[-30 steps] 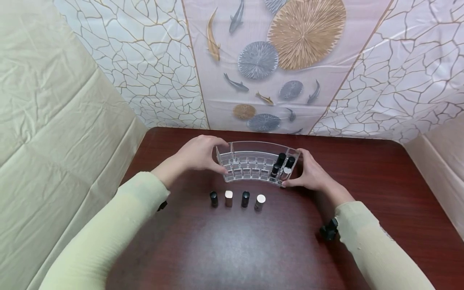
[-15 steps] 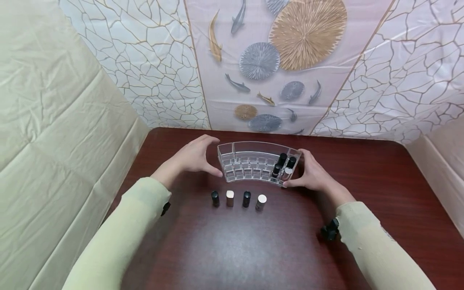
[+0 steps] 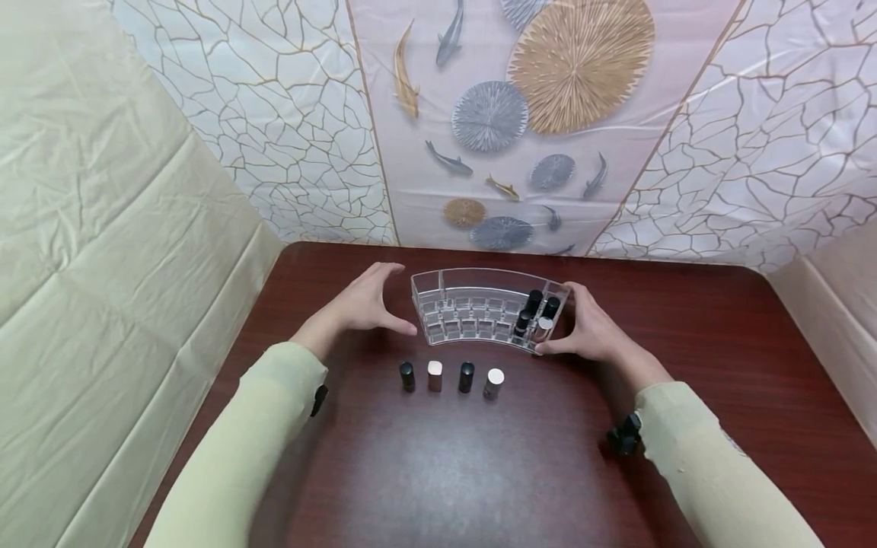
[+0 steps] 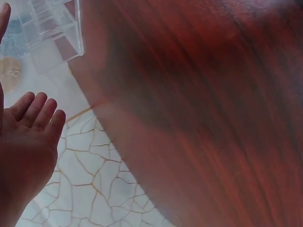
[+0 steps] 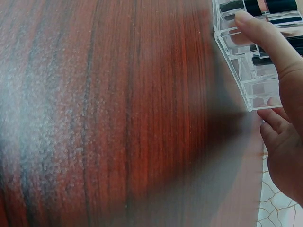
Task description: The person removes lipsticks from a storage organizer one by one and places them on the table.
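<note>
A clear, curved lipstick organizer (image 3: 483,332) stands at the back middle of the table, with rows of small compartments. Its right end carries several lipsticks: black-capped ones, such as a black lipstick (image 3: 534,301), and a pale-capped one (image 3: 544,327). My right hand (image 3: 589,327) grips that end, thumb at the front corner and fingers round the back; the right wrist view shows the thumb (image 5: 265,35) over the clear wall. Just left of the organizer, my left hand (image 3: 363,303) is held apart from it, thumb and fingers spread, holding nothing. The left wrist view shows its open palm (image 4: 28,142).
In front of the organizer stands a row: a black lipstick (image 3: 407,377), a beige-capped one (image 3: 435,376), another black one (image 3: 466,377) and a white-topped one (image 3: 493,383). A patterned cloth backdrop (image 3: 308,152) rises behind the dark red table (image 3: 438,472).
My left hand has let go of the organizer's left end and drawn away to the left. My right hand has kept its grip, and the lipsticks stand as before.
</note>
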